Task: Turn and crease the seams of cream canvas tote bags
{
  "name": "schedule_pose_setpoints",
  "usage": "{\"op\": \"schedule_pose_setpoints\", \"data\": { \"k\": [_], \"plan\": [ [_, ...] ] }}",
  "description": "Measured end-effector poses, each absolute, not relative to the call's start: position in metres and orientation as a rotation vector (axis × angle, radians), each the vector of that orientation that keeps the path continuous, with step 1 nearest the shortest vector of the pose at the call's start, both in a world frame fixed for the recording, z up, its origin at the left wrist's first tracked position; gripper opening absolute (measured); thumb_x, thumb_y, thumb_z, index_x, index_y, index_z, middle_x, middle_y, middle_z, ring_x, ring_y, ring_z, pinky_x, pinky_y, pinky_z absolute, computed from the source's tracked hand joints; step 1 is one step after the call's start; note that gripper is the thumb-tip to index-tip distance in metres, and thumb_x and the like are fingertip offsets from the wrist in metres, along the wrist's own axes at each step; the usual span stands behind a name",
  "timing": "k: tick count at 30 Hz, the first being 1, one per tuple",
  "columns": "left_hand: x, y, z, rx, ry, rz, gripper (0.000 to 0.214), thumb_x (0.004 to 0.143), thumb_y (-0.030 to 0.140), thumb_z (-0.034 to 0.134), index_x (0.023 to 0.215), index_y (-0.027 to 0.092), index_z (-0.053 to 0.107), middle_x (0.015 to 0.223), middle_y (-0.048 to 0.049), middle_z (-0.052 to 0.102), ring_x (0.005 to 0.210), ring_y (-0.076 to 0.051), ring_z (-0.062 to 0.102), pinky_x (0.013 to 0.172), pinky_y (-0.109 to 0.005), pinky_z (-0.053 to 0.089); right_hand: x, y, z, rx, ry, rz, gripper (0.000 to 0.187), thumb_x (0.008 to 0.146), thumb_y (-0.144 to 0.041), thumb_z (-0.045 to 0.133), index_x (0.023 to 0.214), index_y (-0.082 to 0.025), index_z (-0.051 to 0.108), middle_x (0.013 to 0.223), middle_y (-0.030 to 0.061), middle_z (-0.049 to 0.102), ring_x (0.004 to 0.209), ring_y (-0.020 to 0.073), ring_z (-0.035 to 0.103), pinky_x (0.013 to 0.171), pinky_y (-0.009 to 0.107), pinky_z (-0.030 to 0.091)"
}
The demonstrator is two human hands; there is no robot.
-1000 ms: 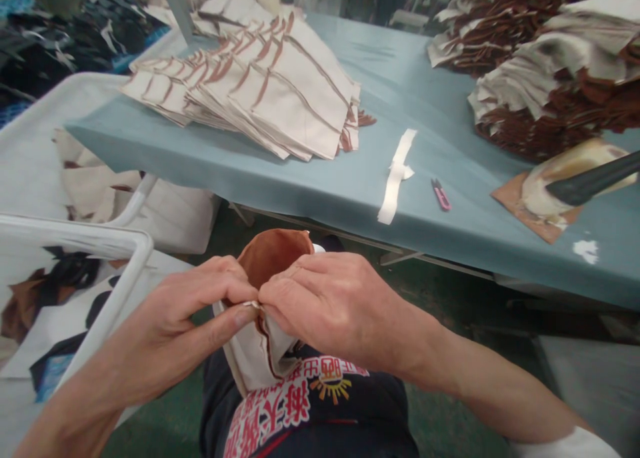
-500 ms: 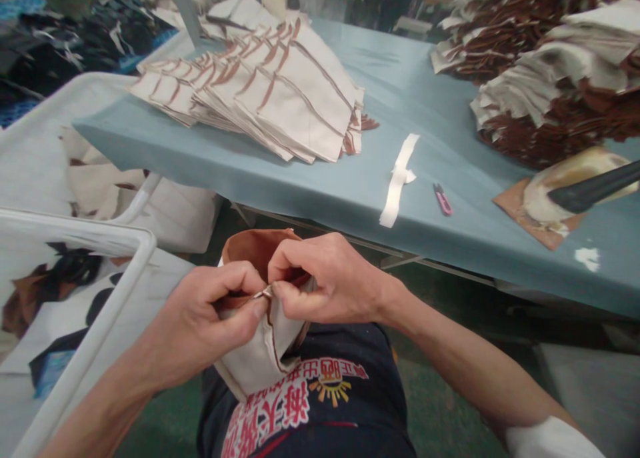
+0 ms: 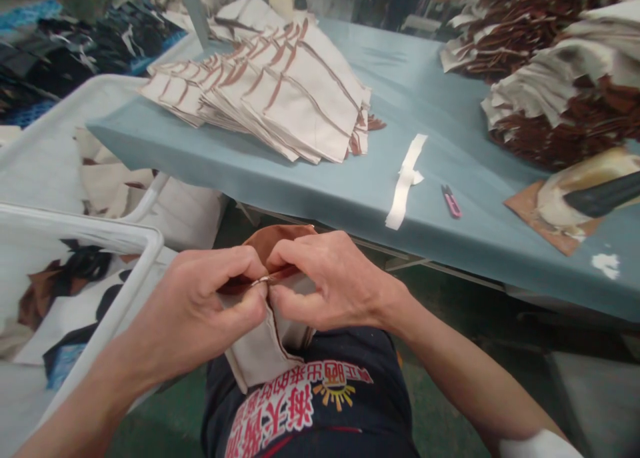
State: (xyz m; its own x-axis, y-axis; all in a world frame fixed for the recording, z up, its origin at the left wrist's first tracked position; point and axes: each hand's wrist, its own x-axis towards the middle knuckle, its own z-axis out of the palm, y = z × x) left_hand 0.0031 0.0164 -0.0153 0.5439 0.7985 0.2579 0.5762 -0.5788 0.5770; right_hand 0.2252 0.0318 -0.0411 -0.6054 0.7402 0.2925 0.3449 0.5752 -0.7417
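At the lower centre of the frame, a cream-and-brown fabric piece (image 3: 260,351) is pinched at its top edge between the closed left hand (image 3: 200,311) and right hand (image 3: 325,281), apparently so the seam stays taut over the lap, below the tabletop (image 3: 425,111).

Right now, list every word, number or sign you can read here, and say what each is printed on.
"海天酱": large red-and-white characters on the dark garment, cut off at the frame's bottom, so the reading is uncertain.
"正晒出来的好": smaller red line beside a sun emblem. Its start is hidden by the cream-and-brown fabric piece, pinched by the left hand and right hand.
Nothing else bears readable text.
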Motion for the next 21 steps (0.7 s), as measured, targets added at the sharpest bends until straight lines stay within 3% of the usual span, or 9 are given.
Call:
{"op": "schedule_pose_setpoints", "data": {
  "k": [4,9,12,17,21],
  "plan": [
    [0.004,0.016,-0.008,2.466,1.136,0.746,0.026,0.095,0.015,0.052,0.073,0.021,0.065,0.06,0.0078,0.059,0.05,-0.007,0.054,0.052,-0.019,0.038,0.221,0.033,-0.04,-0.899,-2.233,0.756,0.012,0.089,-0.028,0.055,0.08,-0.022,0.059,0.073,0.0005,0.069,0.069,0.0164,0.058,0.067,0.03,0.037],
    [0.006,0.019,0.006,2.506,1.08,0.77,0.02,0.103,0.021,0.057,0.093,0.024,0.074,0.081,0.0069,0.078,0.064,-0.007,0.07,0.059,-0.017,0.046,0.228,0.039,-0.023,-0.902,-2.154,0.9,0.013,0.086,-0.025,0.054,0.074,-0.022,0.051,0.067,-0.0057,0.054,0.061,0.0105,0.044,0.064,0.028,0.031],
    [0.008,0.023,0.009,2.514,1.154,0.748,0.02,0.102,0.025,0.057,0.09,0.024,0.073,0.069,0.0077,0.072,0.053,-0.008,0.063,0.05,-0.02,0.042,0.233,0.04,-0.012,-0.968,-2.246,0.797,0.017,0.087,-0.025,0.053,0.071,-0.023,0.046,0.065,-0.0062,0.046,0.061,0.0111,0.036,0.062,0.03,0.025],
    [0.013,0.028,0.009,2.521,1.104,0.724,0.02,0.102,0.024,0.055,0.087,0.024,0.068,0.071,0.0074,0.068,0.056,-0.009,0.062,0.052,-0.019,0.044,0.232,0.035,-0.011,-1.022,-2.325,0.599,0.013,0.088,-0.024,0.049,0.076,-0.023,0.044,0.07,-0.0021,0.053,0.068,0.0145,0.043,0.065,0.035,0.022],
    [0.011,0.025,0.007,2.605,1.004,0.704,0.018,0.111,0.024,0.052,0.097,0.025,0.064,0.089,0.0053,0.073,0.071,-0.008,0.07,0.064,-0.019,0.049,0.232,0.031,-0.02,-1.001,-2.229,0.718,0.012,0.087,-0.027,0.05,0.076,-0.023,0.046,0.069,-0.0027,0.054,0.068,0.0143,0.045,0.066,0.033,0.026]
  ]
}}
